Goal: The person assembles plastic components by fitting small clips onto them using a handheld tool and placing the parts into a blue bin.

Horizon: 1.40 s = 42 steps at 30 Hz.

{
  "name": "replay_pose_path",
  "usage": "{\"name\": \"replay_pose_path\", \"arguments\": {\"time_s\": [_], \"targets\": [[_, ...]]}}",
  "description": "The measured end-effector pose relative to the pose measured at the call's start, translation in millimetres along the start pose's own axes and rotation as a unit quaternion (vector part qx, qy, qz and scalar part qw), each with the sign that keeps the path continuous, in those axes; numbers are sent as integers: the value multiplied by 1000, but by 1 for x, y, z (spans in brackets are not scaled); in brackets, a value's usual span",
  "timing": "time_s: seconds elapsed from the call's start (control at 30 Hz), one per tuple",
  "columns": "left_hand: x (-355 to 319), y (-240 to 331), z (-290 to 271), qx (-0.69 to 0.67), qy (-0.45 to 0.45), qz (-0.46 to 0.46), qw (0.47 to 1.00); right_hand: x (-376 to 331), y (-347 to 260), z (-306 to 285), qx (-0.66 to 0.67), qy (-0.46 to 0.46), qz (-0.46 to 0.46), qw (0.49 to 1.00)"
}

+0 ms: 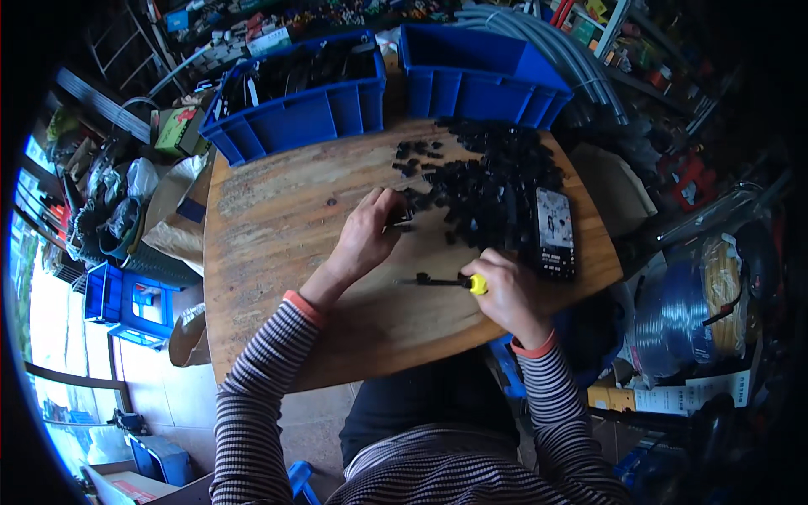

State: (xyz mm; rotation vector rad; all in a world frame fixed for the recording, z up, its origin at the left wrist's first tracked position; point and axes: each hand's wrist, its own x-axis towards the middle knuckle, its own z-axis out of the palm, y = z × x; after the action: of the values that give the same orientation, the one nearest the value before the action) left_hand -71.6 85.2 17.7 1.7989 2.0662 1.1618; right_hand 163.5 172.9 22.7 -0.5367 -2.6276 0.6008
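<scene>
My left hand [368,229] is closed over the middle of the wooden table [269,261], its fingertips pinched on a small black plastic piece [402,225]. My right hand [505,290] grips a yellow-handled tool [478,284] with a slim dark shaft, shaped like a screwdriver. Its shaft points left, below my left hand, and a small black bit shows near the tip; whether that bit sits on the shaft I cannot tell. Just beyond both hands spreads a heap of small black plastic pieces [492,181].
A phone [555,231] with a lit screen lies at the table's right edge. Along the far edge stand a blue crate [295,122] filled with black parts and another blue crate [480,94]. Coiled clear tubing [682,311] is off to the right, a blue basket [126,303] to the left.
</scene>
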Motion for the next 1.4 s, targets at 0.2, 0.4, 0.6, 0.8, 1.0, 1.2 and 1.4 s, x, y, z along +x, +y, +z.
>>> {"name": "replay_pose_path", "arguments": {"time_s": [0.2,0.4,0.6,0.8,1.0,1.2,1.4], "targets": [[88,-20,44,63,27,75,995,3,-5,9,17,15,-45,999],[99,-23,22,174,23,27,984,7,0,11,35,25,-80,996],[73,-24,-14,181,86,73,977,10,12,6,40,-1,-53,998],[69,-37,-3,262,-52,77,961,15,6,8,38,-45,-38,998],[40,-42,-26,241,-21,23,970,13,-1,-1,50,-43,-26,998],[-26,11,-24,41,3,89,995,18,-10,-15,103,60,-39,992],[-101,19,-3,292,-73,174,938,11,-26,-22,124,21,-11,992]]}}
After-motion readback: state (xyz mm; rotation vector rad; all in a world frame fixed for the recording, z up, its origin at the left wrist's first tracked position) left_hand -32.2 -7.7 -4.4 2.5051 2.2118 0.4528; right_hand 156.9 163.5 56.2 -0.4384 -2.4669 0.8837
